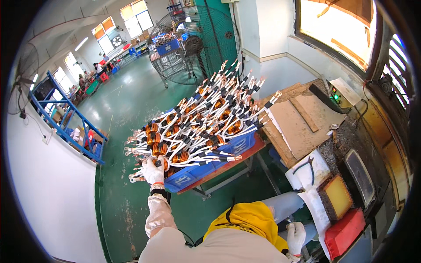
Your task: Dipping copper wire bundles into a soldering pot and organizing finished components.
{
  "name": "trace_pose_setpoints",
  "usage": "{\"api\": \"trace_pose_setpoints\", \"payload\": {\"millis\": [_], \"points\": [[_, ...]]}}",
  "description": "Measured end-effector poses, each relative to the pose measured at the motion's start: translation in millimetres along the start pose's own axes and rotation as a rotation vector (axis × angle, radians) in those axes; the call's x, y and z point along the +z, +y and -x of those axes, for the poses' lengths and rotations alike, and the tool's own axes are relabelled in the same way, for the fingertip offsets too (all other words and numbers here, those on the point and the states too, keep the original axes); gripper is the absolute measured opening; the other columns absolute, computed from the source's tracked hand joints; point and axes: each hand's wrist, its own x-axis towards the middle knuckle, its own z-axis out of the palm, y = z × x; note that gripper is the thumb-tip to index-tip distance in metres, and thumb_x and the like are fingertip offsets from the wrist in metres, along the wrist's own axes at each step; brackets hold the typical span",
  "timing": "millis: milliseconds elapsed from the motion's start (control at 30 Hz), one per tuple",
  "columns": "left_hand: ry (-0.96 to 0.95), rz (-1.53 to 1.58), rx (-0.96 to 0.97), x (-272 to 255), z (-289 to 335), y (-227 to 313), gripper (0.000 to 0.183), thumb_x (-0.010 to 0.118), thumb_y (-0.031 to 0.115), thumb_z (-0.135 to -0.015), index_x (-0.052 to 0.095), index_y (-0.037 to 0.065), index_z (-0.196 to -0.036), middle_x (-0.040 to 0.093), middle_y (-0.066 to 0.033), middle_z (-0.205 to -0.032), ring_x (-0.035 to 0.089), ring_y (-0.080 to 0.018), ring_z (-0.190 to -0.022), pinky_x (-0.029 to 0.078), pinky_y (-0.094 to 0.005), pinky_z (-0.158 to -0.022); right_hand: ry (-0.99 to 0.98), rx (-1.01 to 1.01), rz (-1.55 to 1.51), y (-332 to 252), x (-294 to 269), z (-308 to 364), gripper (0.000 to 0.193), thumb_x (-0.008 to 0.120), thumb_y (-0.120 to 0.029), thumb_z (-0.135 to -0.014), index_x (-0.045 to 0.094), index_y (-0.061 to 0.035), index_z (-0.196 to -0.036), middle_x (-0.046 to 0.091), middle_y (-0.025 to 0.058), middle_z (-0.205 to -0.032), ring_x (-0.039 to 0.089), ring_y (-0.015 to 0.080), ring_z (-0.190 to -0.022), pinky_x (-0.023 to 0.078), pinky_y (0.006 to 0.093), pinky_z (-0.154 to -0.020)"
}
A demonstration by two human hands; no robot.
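Note:
My left hand (153, 171), in a white glove, reaches to the near left corner of a blue crate (226, 151). Its fingers are closed at a copper-wound ring coil (165, 163) with black-sleeved leads; the fingertips are partly hidden. Many similar coils (159, 149) fill the crate in a heap, their white leads (215, 160) ending in copper lugs and sticking out on all sides. Low at the right, beside my leg, my right hand (296, 236) is gloved too, its fingers curled closed. Whatever it may hold is hidden.
The crate stands on a red-topped stand (258, 144). At the right, a workbench carries a cardboard sheet (296, 122), pliers (310, 168), a yellow block in a frame (338, 197) and a red box (345, 232). A large fan (195, 46) stands behind; a blue rack (72, 116) is at left.

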Motion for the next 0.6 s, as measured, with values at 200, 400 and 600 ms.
{"api": "trace_pose_setpoints", "payload": {"millis": [200, 400, 600], "points": [[0.000, 0.052, -0.026, 5.6, 4.1, -8.3, 0.040, 0.071, 0.048, -0.073, 0.072, 0.015, -0.096, 0.061, -0.0191, -0.104, 0.060, -0.0356, -0.097, 0.048, -0.0440, -0.085, 0.001, -0.070, 0.003, 0.6, -3.9, 1.2, 0.016, 0.056, -0.011, -0.083, 0.061, -0.0001, -0.072, 0.060, 0.0160, -0.071, 0.059, 0.0327, -0.069, 0.046, 0.0405, -0.064], [0.236, 0.117, -0.035, -29.5, -22.9, 19.4, 0.029, 0.079, 0.041, -0.066, 0.077, 0.016, -0.081, 0.067, -0.0142, -0.094, 0.065, -0.0293, -0.082, 0.051, -0.0411, -0.078, -0.054, -0.120, 0.072, 6.7, -9.5, -12.4, 0.015, 0.058, -0.012, -0.083, 0.060, -0.0005, -0.076, 0.059, 0.0177, -0.075, 0.058, 0.0368, -0.071, 0.046, 0.0433, -0.066], [0.481, 0.553, 0.323, -122.8, -31.9, 108.0, 0.013, 0.079, 0.015, -0.070, 0.074, 0.007, -0.079, 0.061, -0.0091, -0.088, 0.058, -0.0226, -0.087, 0.045, -0.0356, -0.080, 0.007, -0.135, 0.065, 1.5, -19.6, -13.7, 0.011, 0.060, -0.011, -0.081, 0.062, -0.0013, -0.078, 0.061, 0.0174, -0.077, 0.059, 0.0367, -0.074, 0.047, 0.0427, -0.068]]}}
